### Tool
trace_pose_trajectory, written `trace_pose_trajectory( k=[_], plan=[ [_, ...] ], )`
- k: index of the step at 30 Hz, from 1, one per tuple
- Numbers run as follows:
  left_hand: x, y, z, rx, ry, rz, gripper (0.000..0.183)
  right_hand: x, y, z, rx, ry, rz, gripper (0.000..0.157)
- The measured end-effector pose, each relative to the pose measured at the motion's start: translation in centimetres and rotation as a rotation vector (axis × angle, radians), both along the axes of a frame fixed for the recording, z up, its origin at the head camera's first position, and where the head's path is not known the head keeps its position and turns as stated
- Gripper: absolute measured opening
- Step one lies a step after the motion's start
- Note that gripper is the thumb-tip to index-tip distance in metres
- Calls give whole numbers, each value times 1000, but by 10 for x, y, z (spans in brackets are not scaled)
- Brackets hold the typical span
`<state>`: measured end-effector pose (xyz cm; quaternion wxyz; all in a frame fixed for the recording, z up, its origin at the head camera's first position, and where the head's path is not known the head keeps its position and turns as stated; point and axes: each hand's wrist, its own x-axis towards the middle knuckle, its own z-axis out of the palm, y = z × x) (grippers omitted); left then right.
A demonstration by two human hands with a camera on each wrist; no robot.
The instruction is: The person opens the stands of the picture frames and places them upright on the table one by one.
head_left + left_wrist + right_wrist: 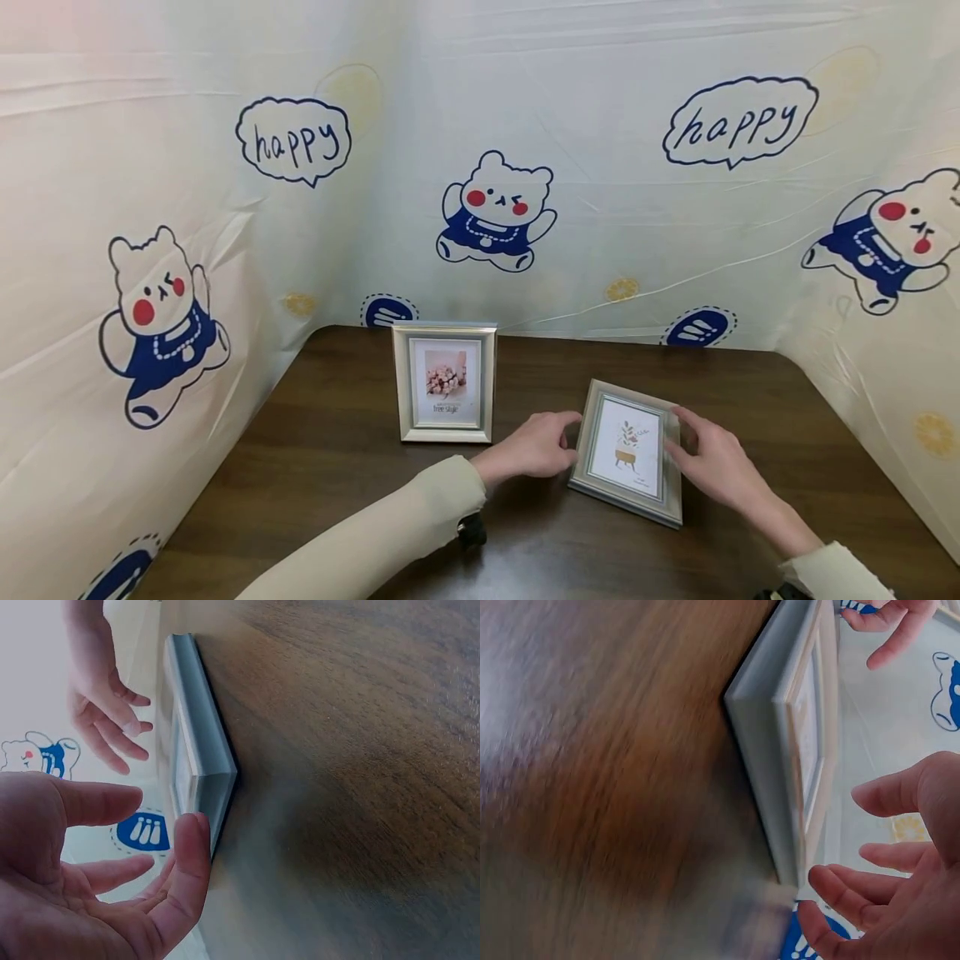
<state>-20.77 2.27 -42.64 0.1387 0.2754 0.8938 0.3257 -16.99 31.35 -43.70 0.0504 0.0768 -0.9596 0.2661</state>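
A picture frame (pixel 627 450) with a silvery border and a potted-plant print lies on its back on the dark wooden table, turned slightly. At its left edge is my left hand (pixel 534 446), thumb and fingers spread apart and loosely bent. My right hand (pixel 716 458) is on the opposite side, fingertips right at the frame's upper right corner and edge. In the left wrist view, the left hand's fingers (pixel 191 859) overlap the side of the frame (pixel 202 712). The right wrist view shows the right hand (pixel 900 877) with parted fingers beside the frame's edge (pixel 769 772).
Another picture frame (pixel 444 383), with a pink flower print, stands upright farther back on the left of the table (pixel 330 467). A pale curtain (pixel 600 233) printed with cartoon bears and "happy" bubbles surrounds the table's back and sides.
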Motion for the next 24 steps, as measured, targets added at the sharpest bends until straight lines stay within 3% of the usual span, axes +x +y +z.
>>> trace_pose_trajectory(
  k=[6,12,19,24],
  plan=[
    [-2,7,-5,7,-25,-31,61,-6,10,-9,25,-47,43,66],
    [-4,12,-4,11,-39,-22,59,-11,19,-13,21,-62,74,66],
    [-2,15,-4,-7,-16,-15,61,-13,25,-17,-4,-55,142,63],
    [-2,18,-7,-7,11,-21,63,-14,26,-18,-12,-60,143,59]
  ],
)
